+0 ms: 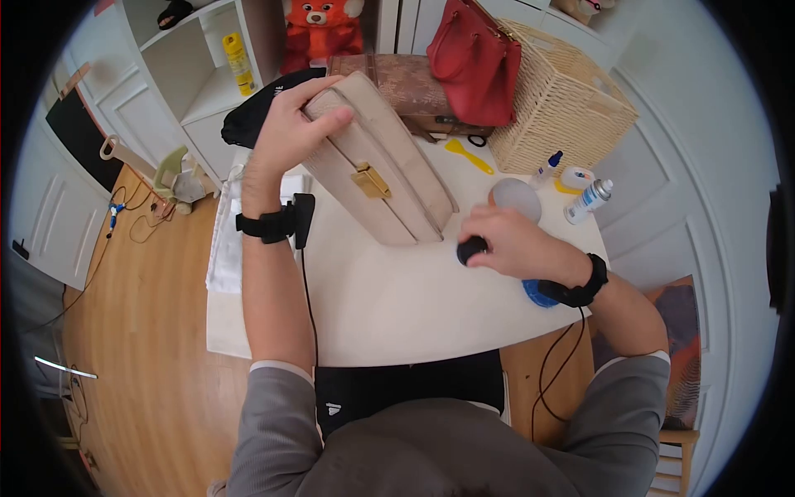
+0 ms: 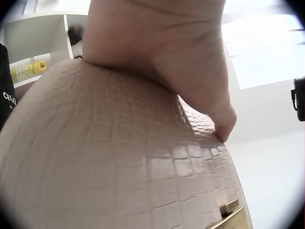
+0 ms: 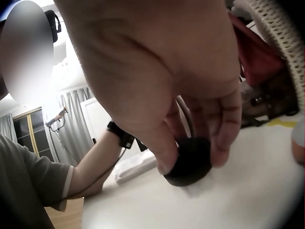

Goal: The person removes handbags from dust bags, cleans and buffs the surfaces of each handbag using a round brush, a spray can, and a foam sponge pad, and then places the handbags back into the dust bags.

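A beige handbag (image 1: pixel 397 157) with a crocodile-like pattern and a gold clasp (image 1: pixel 370 180) leans at a slant over the white table (image 1: pixel 397 315). My left hand (image 1: pixel 291 132) grips its upper end, thumb across the near side; in the left wrist view that hand (image 2: pixel 162 52) covers the bag's top edge. To the right of the bag, my right hand (image 1: pixel 515 242) pinches a small round black object (image 1: pixel 472 250). From the right wrist, this black piece (image 3: pixel 189 164) shows a flat base close over the tabletop, with thumb and fingers around its sides; its kind is unclear.
Behind the bag lie a brown patterned case (image 1: pixel 397 83), a red handbag (image 1: pixel 476 70) and a wicker basket (image 1: pixel 542 103). A yellow-handled tool (image 1: pixel 469 156), a round grey item (image 1: pixel 520 199) and a spray can (image 1: pixel 588 202) stand right. White cloth (image 1: pixel 224 257) lies left.
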Demonstrator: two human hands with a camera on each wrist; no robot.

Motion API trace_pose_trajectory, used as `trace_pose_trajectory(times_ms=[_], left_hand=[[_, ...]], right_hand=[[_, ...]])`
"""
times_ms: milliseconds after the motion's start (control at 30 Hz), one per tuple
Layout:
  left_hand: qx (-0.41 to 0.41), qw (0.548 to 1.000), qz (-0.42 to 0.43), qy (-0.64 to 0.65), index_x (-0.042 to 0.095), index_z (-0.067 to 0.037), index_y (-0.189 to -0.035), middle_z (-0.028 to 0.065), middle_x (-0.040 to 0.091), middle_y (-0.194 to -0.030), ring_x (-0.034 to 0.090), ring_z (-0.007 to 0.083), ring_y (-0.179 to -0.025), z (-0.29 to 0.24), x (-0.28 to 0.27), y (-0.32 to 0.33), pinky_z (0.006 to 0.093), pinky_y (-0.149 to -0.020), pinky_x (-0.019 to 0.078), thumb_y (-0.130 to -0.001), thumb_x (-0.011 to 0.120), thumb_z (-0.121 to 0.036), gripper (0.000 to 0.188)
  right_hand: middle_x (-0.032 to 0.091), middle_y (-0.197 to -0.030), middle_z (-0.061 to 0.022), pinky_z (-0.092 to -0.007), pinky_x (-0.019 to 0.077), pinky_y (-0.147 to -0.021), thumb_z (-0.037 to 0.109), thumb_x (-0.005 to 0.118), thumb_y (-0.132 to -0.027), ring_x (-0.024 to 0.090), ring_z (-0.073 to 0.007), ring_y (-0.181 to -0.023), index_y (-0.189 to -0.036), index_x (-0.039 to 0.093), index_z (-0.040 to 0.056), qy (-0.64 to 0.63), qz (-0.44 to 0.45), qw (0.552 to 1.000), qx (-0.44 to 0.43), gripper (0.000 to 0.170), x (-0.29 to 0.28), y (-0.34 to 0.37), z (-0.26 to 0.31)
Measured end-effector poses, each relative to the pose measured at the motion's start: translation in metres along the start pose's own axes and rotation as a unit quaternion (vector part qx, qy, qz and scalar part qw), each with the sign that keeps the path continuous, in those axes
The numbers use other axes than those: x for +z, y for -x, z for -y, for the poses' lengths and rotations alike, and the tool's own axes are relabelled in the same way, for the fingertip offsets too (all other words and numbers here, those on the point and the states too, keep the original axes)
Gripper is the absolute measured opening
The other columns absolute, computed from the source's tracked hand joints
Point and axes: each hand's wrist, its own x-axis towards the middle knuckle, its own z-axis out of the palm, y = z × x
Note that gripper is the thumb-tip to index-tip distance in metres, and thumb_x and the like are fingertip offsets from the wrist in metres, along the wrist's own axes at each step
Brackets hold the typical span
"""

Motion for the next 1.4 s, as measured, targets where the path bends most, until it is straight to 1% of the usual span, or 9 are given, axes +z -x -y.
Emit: trace_pose_trajectory(times_ms=[100, 167, 300, 633, 967, 1067, 1133, 1200, 1400], left_hand=[[-0.045, 0.998, 0.043, -0.004, 0.066, -0.001, -0.139, 0.0079, 0.072, -0.121, 0.065, 0.0145, -0.108, -0.015, -0.005, 0.003, 0.0305, -0.098, 0.0514, -0.092, 0.075, -0.034, 0.058], [-0.035, 0.999, 0.038, 0.003, 0.065, 0.001, -0.14, 0.0087, 0.072, -0.122, 0.065, 0.0157, -0.11, -0.018, -0.001, 0.004, 0.0312, -0.1, 0.0506, -0.095, 0.071, -0.037, 0.058], [0.099, 0.994, 0.037, 0.032, 0.064, 0.005, -0.139, 0.0124, 0.071, -0.126, 0.064, 0.0209, -0.116, -0.03, 0.013, 0.0, 0.0337, -0.106, 0.0467, -0.107, 0.053, -0.049, 0.064], [0.149, 0.988, -0.022, -0.022, 0.072, -0.006, -0.128, 0.016, 0.073, -0.106, 0.069, 0.0325, -0.096, -0.035, 0.034, -0.002, 0.035, -0.09, 0.0521, -0.109, 0.045, -0.054, 0.058], [0.013, 0.995, -0.09, 0.028, 0.074, 0.002, -0.12, 0.0076, 0.076, -0.096, 0.066, 0.0139, -0.089, -0.011, 0.028, -0.009, 0.0284, -0.084, 0.0523, -0.104, 0.067, -0.037, 0.043], [0.019, 0.995, -0.093, 0.004, 0.075, 0.001, -0.12, 0.0075, 0.076, -0.096, 0.066, 0.0143, -0.089, -0.019, 0.033, -0.007, 0.0291, -0.084, 0.0525, -0.104, 0.065, -0.038, 0.043], [0.035, 0.995, -0.088, -0.013, 0.075, -0.001, -0.12, 0.0086, 0.076, -0.098, 0.068, 0.0164, -0.09, -0.029, 0.036, -0.004, 0.0301, -0.085, 0.0531, -0.105, 0.064, -0.038, 0.042], [0.056, 0.995, -0.079, -0.03, 0.075, -0.002, -0.12, 0.0097, 0.077, -0.1, 0.07, 0.0185, -0.09, -0.04, 0.043, -0.003, 0.0311, -0.085, 0.0536, -0.106, 0.062, -0.039, 0.041], [0.133, 0.986, -0.055, -0.084, 0.076, -0.004, -0.119, 0.0127, 0.078, -0.107, 0.074, 0.026, -0.096, -0.063, 0.051, 0.002, 0.0334, -0.087, 0.0553, -0.104, 0.063, -0.035, 0.037]], right_hand=[[0.067, -0.099, -0.0146, -0.0415, 0.0536, -0.076, 0.009, 0.084, -0.08, 0.068, -0.0351, -0.085, -0.106, 0.068, 0.0028, 0.043, 0.09, 0.995, 0.023, 0.03, 0.005, 0.013, -0.025], [0.07, -0.094, -0.011, -0.0382, 0.0542, -0.074, 0.007, 0.084, -0.08, 0.07, -0.0271, -0.084, -0.109, 0.07, 0.0044, -0.03, -0.06, 0.992, 0.111, 0.032, -0.018, -0.002, -0.019], [0.072, -0.091, -0.0052, -0.0241, 0.0528, -0.07, 0.008, 0.083, -0.088, 0.066, -0.0065, -0.081, -0.112, 0.069, -0.0013, -0.26, -0.325, 0.909, -0.032, 0.029, -0.048, -0.059, 0.012], [0.064, -0.092, -0.0034, -0.0256, 0.0495, -0.066, 0.007, 0.086, -0.083, 0.059, -0.008, -0.074, -0.108, 0.068, -0.0005, -0.137, -0.291, 0.939, -0.123, 0.031, -0.044, -0.097, 0.04], [0.059, -0.096, -0.0097, -0.033, 0.0495, -0.068, 0.009, 0.086, -0.082, 0.057, -0.0212, -0.072, -0.111, 0.066, 0.0011, -0.047, -0.041, 0.998, 0.003, 0.036, -0.008, -0.007, 0.011], [0.063, -0.093, -0.0092, -0.0328, 0.0503, -0.067, 0.007, 0.085, -0.08, 0.059, -0.0187, -0.071, -0.112, 0.065, 0.0002, -0.008, -0.074, 0.996, 0.044, 0.038, -0.028, -0.011, 0.008], [0.07, -0.093, -0.0072, -0.03, 0.0529, -0.068, 0.003, 0.083, -0.084, 0.066, -0.013, -0.075, -0.112, 0.066, -0.0008, -0.041, -0.249, 0.968, -0.002, 0.033, -0.046, -0.031, 0.015], [0.073, -0.095, -0.006, -0.0257, 0.0543, -0.071, 0.001, 0.08, -0.09, 0.069, -0.0092, -0.083, -0.112, 0.066, -0.0018, -0.295, -0.318, 0.898, -0.075, 0.027, -0.054, -0.058, 0.026], [0.066, -0.091, -0.0051, -0.025, 0.0498, -0.066, 0.004, 0.084, -0.086, 0.063, -0.0098, -0.076, -0.111, 0.068, -0.0019, -0.185, -0.311, 0.923, -0.132, 0.03, -0.038, -0.082, 0.041]])
